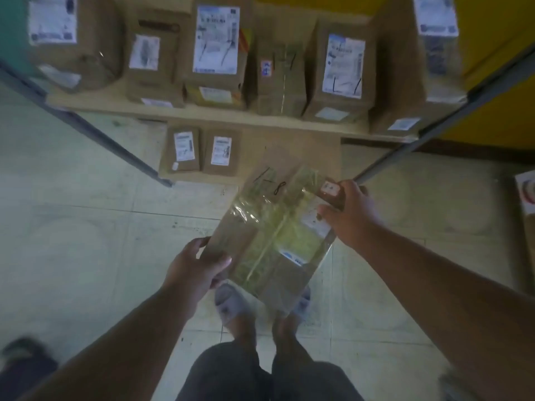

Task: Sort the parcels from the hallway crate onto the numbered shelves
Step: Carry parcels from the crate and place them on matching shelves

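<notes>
- A flat brown cardboard parcel wrapped in yellowish clear tape (275, 235) is held tilted in mid-air above the pale tiled floor (86, 233), in front of the shelving and over the person's grey slippers (231, 306).
- The parcel's near left edge is gripped by the left hand (194, 270) — thumb on top, fingers curled beneath.
- The far right corner is gripped by the right hand (351, 211), with the fingers curled over a small brown label tag (331, 191).
- A light wooden shelf board (202, 114) is loaded edge to edge with upright brown labelled cardboard boxes (215, 50).
- Two small brown boxes (199, 150) are stood on the lower level; the flat cardboard surface beside them (289, 151) offers open room.
- The shelving is bounded by grey metal uprights (101, 131) to either side.
</notes>
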The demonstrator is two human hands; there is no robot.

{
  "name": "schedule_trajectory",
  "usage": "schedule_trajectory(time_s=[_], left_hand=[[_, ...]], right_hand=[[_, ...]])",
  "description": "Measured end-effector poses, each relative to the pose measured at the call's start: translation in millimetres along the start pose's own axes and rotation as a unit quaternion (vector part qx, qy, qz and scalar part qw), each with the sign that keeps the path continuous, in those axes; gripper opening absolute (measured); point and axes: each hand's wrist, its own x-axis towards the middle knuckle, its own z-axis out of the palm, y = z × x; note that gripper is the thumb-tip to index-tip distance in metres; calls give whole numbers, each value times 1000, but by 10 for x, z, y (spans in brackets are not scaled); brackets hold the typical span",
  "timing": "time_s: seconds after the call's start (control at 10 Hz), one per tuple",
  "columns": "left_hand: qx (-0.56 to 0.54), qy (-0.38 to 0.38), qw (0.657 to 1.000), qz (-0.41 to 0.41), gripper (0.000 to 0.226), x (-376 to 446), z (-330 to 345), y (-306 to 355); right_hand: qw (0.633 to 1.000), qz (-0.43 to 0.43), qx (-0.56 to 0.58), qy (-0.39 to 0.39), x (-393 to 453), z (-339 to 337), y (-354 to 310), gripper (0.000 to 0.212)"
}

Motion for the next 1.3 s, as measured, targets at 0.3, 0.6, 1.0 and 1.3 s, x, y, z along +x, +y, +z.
schedule_trajectory(time_s=[0.3, 0.6, 1.0, 1.3], left_hand=[[4, 28, 999, -18, 43, 1346, 503, -576], [-117, 51, 991, -40, 26, 2874, 1345, -789], [-235, 29, 969, -66, 14, 4202, 1762, -114], [-222, 73, 972, 30, 39, 4828, 1960, -146]], right_hand=[[999, 8, -37, 3, 1155, 1131, 597, 58], [998, -34, -59, -10, 2983, 1894, 895, 60], [992, -92, -84, 31, 4440, 2109, 420, 59], [986, -109, -128, -15, 4754, 2498, 636, 73]])
